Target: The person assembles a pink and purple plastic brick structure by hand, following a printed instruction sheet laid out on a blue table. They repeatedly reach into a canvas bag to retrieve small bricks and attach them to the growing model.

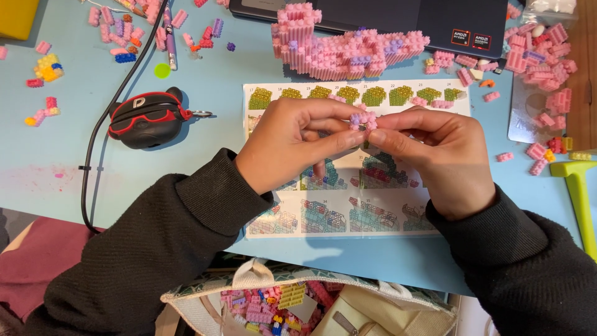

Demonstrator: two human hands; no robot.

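My left hand [297, 138] and my right hand [429, 152] meet above a printed instruction sheet [336, 205]. Between the fingertips of both hands sits a small cluster of pink and lilac mini bricks [362, 119]. Both hands pinch it from opposite sides. Black knit sleeves cover both forearms. Behind the sheet lies a large pink brick model [339, 46] with lilac patches.
Loose pink bricks [538, 56] are heaped at the right, more at the top left [124, 28]. A black and red pouch [146, 118] with a cable lies left. A dark laptop [435, 18] sits at the back, a green tool [581, 193] right, a bag of bricks [273, 305] below.
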